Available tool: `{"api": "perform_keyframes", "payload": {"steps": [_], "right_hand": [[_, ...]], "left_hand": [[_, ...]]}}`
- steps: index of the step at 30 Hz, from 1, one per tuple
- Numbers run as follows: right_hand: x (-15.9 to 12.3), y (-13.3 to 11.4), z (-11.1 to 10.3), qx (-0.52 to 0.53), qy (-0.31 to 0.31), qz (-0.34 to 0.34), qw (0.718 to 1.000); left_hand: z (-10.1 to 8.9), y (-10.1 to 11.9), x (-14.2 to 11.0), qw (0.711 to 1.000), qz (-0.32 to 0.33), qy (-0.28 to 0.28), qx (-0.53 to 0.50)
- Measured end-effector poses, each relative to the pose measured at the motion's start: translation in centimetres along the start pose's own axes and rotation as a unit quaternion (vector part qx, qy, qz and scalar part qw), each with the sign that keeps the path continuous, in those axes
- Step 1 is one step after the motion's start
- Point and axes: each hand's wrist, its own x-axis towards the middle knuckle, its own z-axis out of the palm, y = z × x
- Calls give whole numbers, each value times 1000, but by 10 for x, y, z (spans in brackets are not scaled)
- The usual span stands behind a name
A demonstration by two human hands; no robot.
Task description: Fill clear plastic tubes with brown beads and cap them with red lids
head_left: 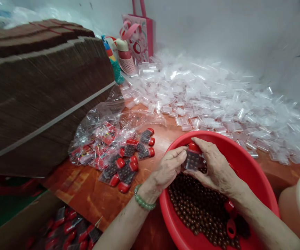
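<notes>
Over the red basin (pixel 254 166), both hands grip one small, flat clear container with a red cap, filled with dark brown balls (pixel 192 160). My left hand (pixel 168 166), wearing a green bead bracelet (pixel 142 203) at the wrist, pinches its left side. On the other side, my right hand (pixel 216 166) has thumb and fingers around the container's bottom and capped top. Beneath them lies a heap of brown balls (pixel 196 208) in the basin. A red scoop-like piece (pixel 231 228) rests on the balls near my right forearm.
Several filled red-capped containers (pixel 126 170) lie left on the table, beside a clear bag of red packets (pixel 103 142). Empty clear containers (pixel 204 93) pile along the wall. Strapped cardboard (pixel 42 93) stands left; a box of filled containers (pixel 69 229) sits below. A bottle (pixel 125 57) stands behind.
</notes>
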Motion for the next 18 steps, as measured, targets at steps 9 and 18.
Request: {"api": "perform_keyframes", "payload": {"steps": [9,18], "right_hand": [[-2,5,5,0,14,-15,1000],[-5,9,9,8,19,-16,1000]], "left_hand": [[-1,-4,5,999,38,33,9],[-2,-5,5,998,46,13,43]]}}
